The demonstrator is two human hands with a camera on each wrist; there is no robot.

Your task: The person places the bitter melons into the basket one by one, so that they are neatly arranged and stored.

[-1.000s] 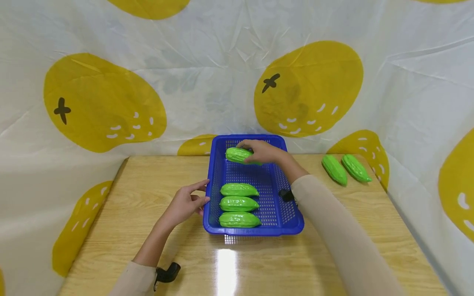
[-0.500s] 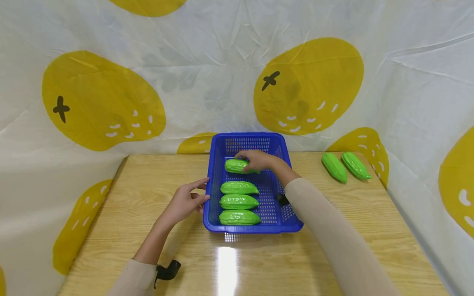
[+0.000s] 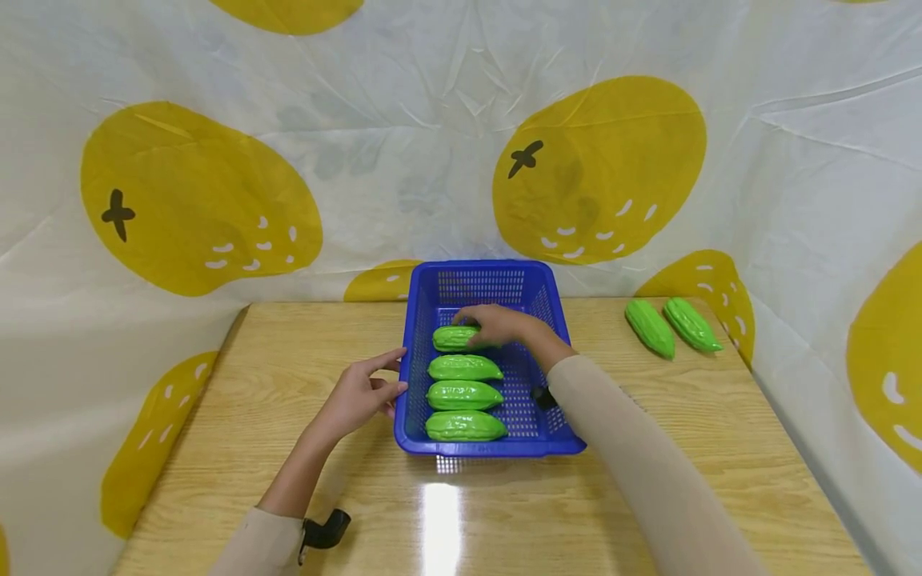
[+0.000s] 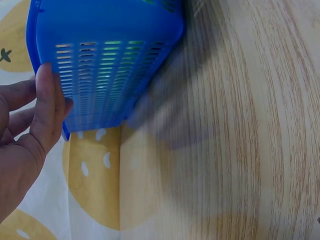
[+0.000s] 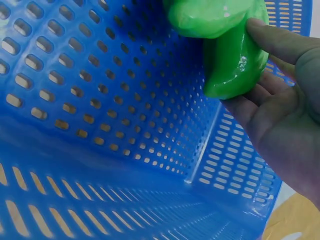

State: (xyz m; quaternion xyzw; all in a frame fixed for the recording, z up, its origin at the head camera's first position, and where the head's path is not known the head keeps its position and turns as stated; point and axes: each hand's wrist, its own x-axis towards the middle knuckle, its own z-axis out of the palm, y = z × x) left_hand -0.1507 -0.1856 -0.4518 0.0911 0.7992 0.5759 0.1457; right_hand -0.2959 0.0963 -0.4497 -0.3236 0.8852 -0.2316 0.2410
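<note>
A blue perforated plastic basket [image 3: 533, 432] stands on the table with a row of green bitter melons inside. Three of them lie side by side, among them the nearest bitter melon [image 3: 467, 426]. Just behind this row, my right hand [image 3: 497, 325] grips another bitter melon [image 3: 448, 339], thumb on one side and fingers on the other; in the right wrist view its pointed end [image 5: 232, 70] sits low beside a neighbouring melon [image 5: 212, 17]. My left hand [image 3: 358, 398] touches the basket's left side at the rim with thumb and fingertips, which stay outside the wall [image 4: 100, 30].
Two more bitter melons, one left [image 3: 650, 329] and one right [image 3: 691, 324], lie on the wooden table [image 3: 288, 352] toward its back right corner. A white cloth with yellow fruit prints [image 3: 403, 160] hangs behind the table and at its sides.
My right hand has brought the bitter melon down and toward me, from the basket's far end to beside the three others. The left hand stays at the rim.
</note>
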